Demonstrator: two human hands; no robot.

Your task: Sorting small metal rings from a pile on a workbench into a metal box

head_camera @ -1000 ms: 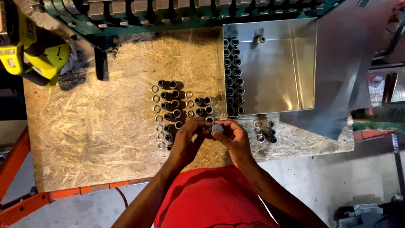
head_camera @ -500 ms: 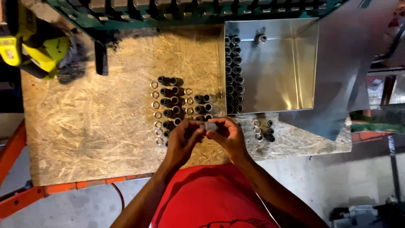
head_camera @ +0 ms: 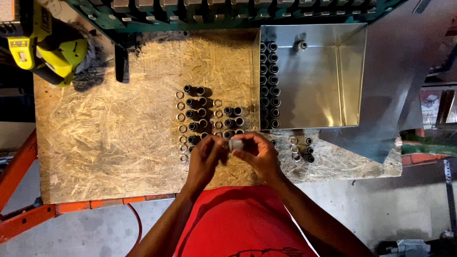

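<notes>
Both hands meet over the near edge of the board (head_camera: 119, 143): the left hand (head_camera: 205, 159) and right hand (head_camera: 259, 154) pinch a small pale fitting (head_camera: 234, 144) between their fingertips, fingers pressed onto it from either side (its exact shape is too small to tell). At 12 o'clock from the hands stand rows of dark sleeves (head_camera: 200, 114) flanked by loose rings (head_camera: 181, 116), some hidden behind the knuckles. At 1 o'clock sits a metal tray (head_camera: 328, 81) with two columns of sleeves along its left wall. At 3 o'clock lie a few more rings and sleeves (head_camera: 300, 147). A yellow drill (head_camera: 52, 52) rests at 10 o'clock, well apart.
</notes>
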